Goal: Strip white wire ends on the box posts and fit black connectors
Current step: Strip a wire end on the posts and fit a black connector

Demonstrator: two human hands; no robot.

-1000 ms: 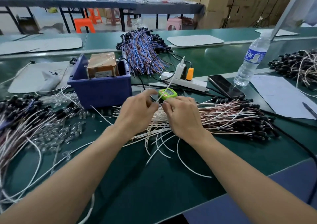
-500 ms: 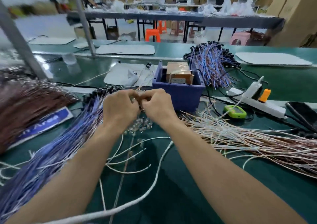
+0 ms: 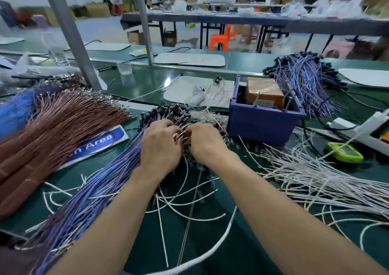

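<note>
Both hands down on the green bench, knuckles toward the camera. Left hand (image 3: 161,148) and right hand (image 3: 205,143) sit side by side, fingertips curled inward over a small tuft of copper-coloured wire ends (image 3: 181,134) that shows in the gap between them. Fingers of each hand are bunched together and bent under; whether they actually pinch a wire or a connector I cannot tell, the tips being hidden behind the knuckles. Just beyond the fingertips lies the heap of black connectors (image 3: 166,111); loose white wires (image 3: 189,194) fan out below the wrists and more lie in a sheaf well right of the right hand. The blue box (image 3: 263,121) with its posts stands beyond and right of the right fingers, near but not touching. Blue-violet wire bundle (image 3: 101,186) runs under the left wrist (easy to snag while pulling one strand free). Judgement: the step looks like seating a connector on a wire end, or picking one out. To do it well, isolate a single strand between thumb and forefinger close to its bare tip, keep the conductors straight and together, push square into the connector, and keep neighbouring strands out of the pinch.
</note>
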